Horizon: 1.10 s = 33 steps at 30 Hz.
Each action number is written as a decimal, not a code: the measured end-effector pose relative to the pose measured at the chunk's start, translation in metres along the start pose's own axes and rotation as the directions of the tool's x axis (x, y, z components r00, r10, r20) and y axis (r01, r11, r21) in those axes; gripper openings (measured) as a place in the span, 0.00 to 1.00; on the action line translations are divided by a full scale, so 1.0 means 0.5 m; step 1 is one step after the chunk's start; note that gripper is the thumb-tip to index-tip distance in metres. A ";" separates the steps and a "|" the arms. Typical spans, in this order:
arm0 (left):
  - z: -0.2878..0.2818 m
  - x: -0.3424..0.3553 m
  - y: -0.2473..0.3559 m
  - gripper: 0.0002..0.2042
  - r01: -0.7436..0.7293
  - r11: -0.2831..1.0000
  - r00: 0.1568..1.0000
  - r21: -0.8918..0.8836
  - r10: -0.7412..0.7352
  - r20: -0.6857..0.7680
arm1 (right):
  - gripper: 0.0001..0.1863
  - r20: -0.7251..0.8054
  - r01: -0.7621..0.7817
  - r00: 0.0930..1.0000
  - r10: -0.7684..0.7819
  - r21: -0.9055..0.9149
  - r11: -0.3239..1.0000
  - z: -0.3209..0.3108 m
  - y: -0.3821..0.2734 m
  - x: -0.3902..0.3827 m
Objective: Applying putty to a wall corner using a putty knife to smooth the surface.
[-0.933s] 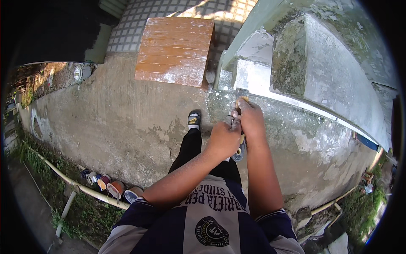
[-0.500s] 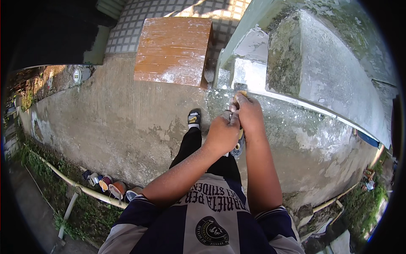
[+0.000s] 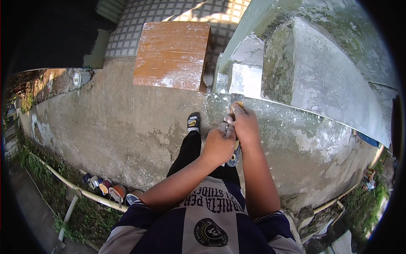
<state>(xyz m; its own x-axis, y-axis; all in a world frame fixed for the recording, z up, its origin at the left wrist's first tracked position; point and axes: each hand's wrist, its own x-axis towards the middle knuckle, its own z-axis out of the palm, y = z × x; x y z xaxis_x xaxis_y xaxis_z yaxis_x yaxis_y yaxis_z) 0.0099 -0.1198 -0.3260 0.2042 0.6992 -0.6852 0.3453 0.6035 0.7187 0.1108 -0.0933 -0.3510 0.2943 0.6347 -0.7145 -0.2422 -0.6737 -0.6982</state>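
In front of my body my two hands meet, dusted with pale powder. My right hand [image 3: 246, 125] is closed around a small tool with a yellowish part [image 3: 239, 104] and a flat grey end, seemingly a scraper; most of it is hidden by the fingers. Against its fingertips, my left hand [image 3: 220, 142] is also closed, thumb pressed to the fingers; what it holds, if anything, is hidden. Just beyond the tool lies the foot of a pale, peeling wall [image 3: 315, 70]. Below my hands my sandalled right foot [image 3: 233, 158] partly shows.
A brown slatted wooden table [image 3: 171, 55] with white smears stands ahead, beside the wall. My left sandal [image 3: 193, 122] is on the stained concrete [image 3: 114, 110]. Several small buckets [image 3: 118, 191] line the left edge by a bamboo rail [image 3: 96, 196]. Grey tiles [image 3: 127, 36] lie beyond.
Both hands have drawn back a little toward my body, and the tool's grey end has moved away from the white wall foot. The view has shifted slightly.
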 end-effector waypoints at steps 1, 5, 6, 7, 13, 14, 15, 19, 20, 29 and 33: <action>0.000 0.001 0.000 0.14 0.000 1.000 1.000 0.001 0.000 0.001 | 0.14 -0.016 -0.024 1.000 0.025 0.013 1.000 0.000 0.005 -0.006; -0.007 0.013 0.030 0.16 0.068 0.997 0.998 0.037 -0.067 -0.015 | 0.15 -0.007 -0.003 1.000 0.002 -0.106 0.994 0.006 -0.054 0.003; -0.007 0.012 0.034 0.17 0.070 0.998 0.997 -0.005 -0.070 -0.014 | 0.14 0.010 -0.013 1.000 0.013 -0.051 0.999 0.004 -0.048 0.006; -0.005 0.016 0.037 0.17 0.066 0.997 0.998 -0.047 -0.067 -0.014 | 0.14 0.006 -0.009 1.000 0.009 -0.050 0.999 0.002 -0.037 0.007; -0.004 0.013 0.011 0.16 -0.029 1.000 0.999 -0.012 0.029 -0.028 | 0.12 0.015 -0.007 1.000 0.006 0.090 0.996 0.002 -0.006 0.014; -0.006 0.020 0.019 0.15 0.024 1.000 1.000 -0.011 -0.024 0.001 | 0.12 0.010 -0.010 1.000 0.009 0.091 0.996 0.001 -0.005 0.014; -0.007 0.020 0.027 0.15 0.077 0.997 0.997 -0.009 -0.076 0.030 | 0.12 0.006 -0.009 1.000 0.009 0.062 0.998 0.000 -0.005 0.013; -0.001 0.002 -0.008 0.15 -0.062 0.997 0.997 -0.040 0.060 -0.054 | 0.14 -0.015 -0.005 1.000 0.005 0.027 1.000 0.010 -0.006 -0.002; 0.004 -0.002 -0.012 0.15 -0.122 0.988 0.987 -0.090 0.112 -0.112 | 0.14 -0.006 -0.016 1.000 0.016 0.020 1.000 0.009 0.000 -0.001; -0.012 0.007 -0.015 0.14 -0.022 1.000 1.000 0.004 0.022 -0.019 | 0.12 -0.029 -0.030 0.999 0.031 0.039 0.999 0.020 0.005 -0.003; -0.019 0.028 0.017 0.15 0.070 0.996 0.997 -0.058 -0.068 0.023 | 0.13 -0.008 -0.004 1.000 0.004 0.019 1.000 0.016 -0.024 0.013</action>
<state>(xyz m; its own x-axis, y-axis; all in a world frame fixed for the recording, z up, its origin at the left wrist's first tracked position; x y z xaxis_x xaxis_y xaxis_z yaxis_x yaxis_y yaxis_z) 0.0069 -0.1011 -0.3284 0.2007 0.6474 -0.7352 0.3050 0.6719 0.6749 0.1081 -0.0782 -0.3475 0.3004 0.6288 -0.7172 -0.2608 -0.6691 -0.6959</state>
